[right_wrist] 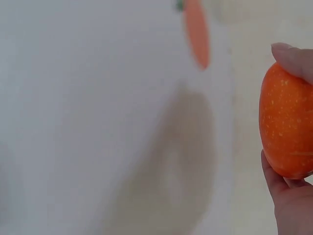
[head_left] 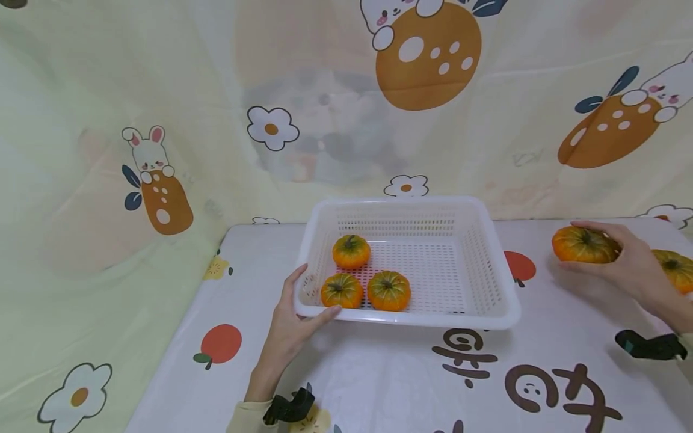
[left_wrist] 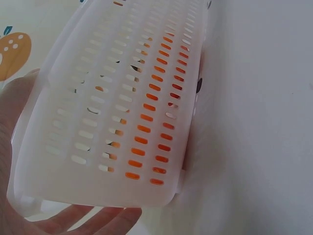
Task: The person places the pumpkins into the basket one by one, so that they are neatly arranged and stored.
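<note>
A white slotted plastic basket [head_left: 476, 264] stands on the table with three small orange pumpkins in its left part: one pumpkin [head_left: 351, 251] behind, another [head_left: 341, 290] at the front corner and a third [head_left: 389, 290] beside it. My left hand [head_left: 292, 328] grips the basket's front left corner, thumb over the rim; the left wrist view shows fingers under the basket wall [left_wrist: 112, 186]. Right of the basket, my right hand [head_left: 628, 258] holds a pumpkin [head_left: 583, 245] between thumb and fingers. The right wrist view shows this pumpkin [right_wrist: 286, 122] raised, its shadow on the tablecloth.
Another pumpkin [head_left: 674, 269] sits at the right edge, partly behind my right wrist. A white printed tablecloth [head_left: 379, 373] covers the table. A patterned curtain [head_left: 325, 60] hangs close behind the basket and along the left side.
</note>
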{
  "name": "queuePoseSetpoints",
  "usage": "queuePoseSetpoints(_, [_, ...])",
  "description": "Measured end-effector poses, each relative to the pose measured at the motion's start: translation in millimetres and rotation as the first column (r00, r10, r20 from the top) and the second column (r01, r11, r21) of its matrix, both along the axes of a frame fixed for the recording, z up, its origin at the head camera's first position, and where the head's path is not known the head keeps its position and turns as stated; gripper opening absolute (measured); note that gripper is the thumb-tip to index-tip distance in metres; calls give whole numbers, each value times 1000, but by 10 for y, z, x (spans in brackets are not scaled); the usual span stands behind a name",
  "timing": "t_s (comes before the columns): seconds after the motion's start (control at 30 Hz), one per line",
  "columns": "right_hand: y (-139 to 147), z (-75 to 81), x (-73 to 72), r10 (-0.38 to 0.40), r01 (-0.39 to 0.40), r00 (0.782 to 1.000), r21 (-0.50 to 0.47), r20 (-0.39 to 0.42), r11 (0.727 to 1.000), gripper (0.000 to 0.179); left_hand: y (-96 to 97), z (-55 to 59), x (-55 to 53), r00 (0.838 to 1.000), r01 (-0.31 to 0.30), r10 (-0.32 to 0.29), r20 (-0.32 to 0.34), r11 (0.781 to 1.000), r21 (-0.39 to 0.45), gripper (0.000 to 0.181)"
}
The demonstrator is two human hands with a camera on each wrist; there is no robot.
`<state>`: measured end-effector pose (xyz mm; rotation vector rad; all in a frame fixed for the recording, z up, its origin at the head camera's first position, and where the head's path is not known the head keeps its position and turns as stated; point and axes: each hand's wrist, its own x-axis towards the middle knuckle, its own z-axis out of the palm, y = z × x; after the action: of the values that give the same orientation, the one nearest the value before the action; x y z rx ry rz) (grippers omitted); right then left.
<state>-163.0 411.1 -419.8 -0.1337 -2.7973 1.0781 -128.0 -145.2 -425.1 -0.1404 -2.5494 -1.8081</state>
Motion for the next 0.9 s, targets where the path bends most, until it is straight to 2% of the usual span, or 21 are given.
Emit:
queuePoseSetpoints(0.1, [-165,184,-127,32,-32,999,-7,-25,999,85,-7,-3,0,1000,3,-3,-3,1000,5,95])
queuePoseSetpoints(0.23, [-386,436,-301,114,-115,992,-14,-53,993,84,-10,0,-5,1000,8,-8,-7,1000,7,96])
queuePoseSetpoints(0.43, [-825,758,-544,242,-246,962,-18,-129,969,77,-8,2,-6,1000,7,-7,0,1000,15,96])
queuePoseSetpoints(0.53, [-1082,902,-663,316,-326,938,-48,-146,944,75,-8,3,-16,1000,10,-10,0,1000,21,95])
queuePoseSetpoints(0.67, [-1420,1037,-804,424,-436,894,-56,-145,898,74,-11,2,-24,1000,20,-20,-10,999,28,96])
queuePoseSetpoints(0.9, [-1899,1078,-952,575,-579,815,-67,-69,813,71,-13,-19,-18,1000,12,-12,-12,1000,22,101])
